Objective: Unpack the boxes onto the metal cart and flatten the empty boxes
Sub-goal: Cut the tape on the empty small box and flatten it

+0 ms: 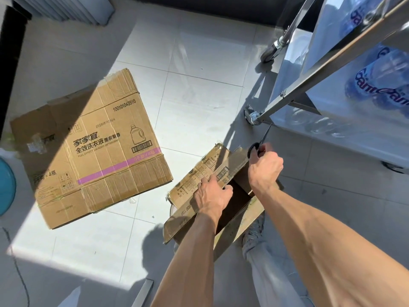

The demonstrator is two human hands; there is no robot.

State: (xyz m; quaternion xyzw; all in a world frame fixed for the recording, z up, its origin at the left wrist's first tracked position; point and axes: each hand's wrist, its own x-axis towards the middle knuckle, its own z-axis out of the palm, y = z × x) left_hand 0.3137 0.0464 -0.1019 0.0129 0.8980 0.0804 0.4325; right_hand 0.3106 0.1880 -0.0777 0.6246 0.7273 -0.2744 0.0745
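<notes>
Cardboard-flattening stage: left hand (210, 193) grips the small box (212, 196) flap, right hand (264, 165) clenches scissors (257, 147) just above it (looks emptied). Next: slit the seam, press flat.

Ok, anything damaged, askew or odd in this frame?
Nothing alarming. The flattened detergent box lies askew on the floor, creased with torn tape. The right hand grips scissors over the small open box, which the left hand holds.
</notes>
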